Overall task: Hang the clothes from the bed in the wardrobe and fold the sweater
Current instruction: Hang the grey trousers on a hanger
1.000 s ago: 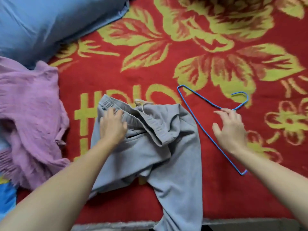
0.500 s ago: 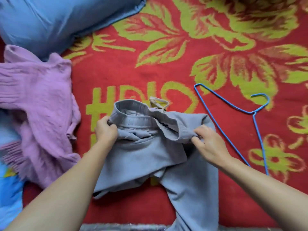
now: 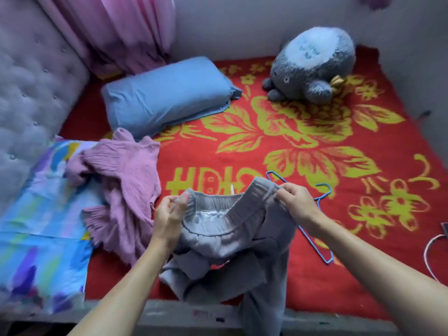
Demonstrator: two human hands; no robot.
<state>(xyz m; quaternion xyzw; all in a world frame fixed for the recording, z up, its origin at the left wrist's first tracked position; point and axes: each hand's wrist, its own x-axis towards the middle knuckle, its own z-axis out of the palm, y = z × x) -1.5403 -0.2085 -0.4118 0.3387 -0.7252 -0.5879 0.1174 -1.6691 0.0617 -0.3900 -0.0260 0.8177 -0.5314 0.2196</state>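
1. Red blanket [image 3: 194, 151] with a yellow flower pattern covers the bed, seen from its near edge, where a grey bed frame [image 3: 169, 314] runs across the bottom of the view.
2. Nearest, the grey sweatpants [image 3: 232, 241] are bunched on the blanket at centre, and one leg hangs over the near edge of the bed.
3. Both hands hold the elastic waistband up and spread it open. The left hand [image 3: 169, 219] pinches the waistband's left end between its fingers [image 3: 180, 204] and thumb. The right hand [image 3: 300, 204] has its fingers [image 3: 283, 190] clamped on the right end.
4. A blue wire hanger [image 3: 326, 261] lies flat on the blanket just right of the sweatpants, partly hidden under the right hand and wrist.
5. At the right edge a white cable [image 3: 429, 253] curves across the blanket.
6. Left of the sweatpants, touching them, the purple ribbed sweater [image 3: 128, 197] lies crumpled and unfolded.
7. The sweater's left part rests on a multicoloured sheet [image 3: 41, 214] in blue, purple and yellow, which reaches the near-left corner.
8. Farther back, a blue pillow [image 3: 167, 98] lies just beyond the sweater.
9. A grey plush toy [image 3: 315, 66] with a pale belly sits at the far right of the bed, well apart from the pillow.
10. A grey tufted headboard [image 3: 31, 93] stands along the left side.
11. A pink curtain [image 3: 121, 30] hangs in the far-left corner beside a plain wall.
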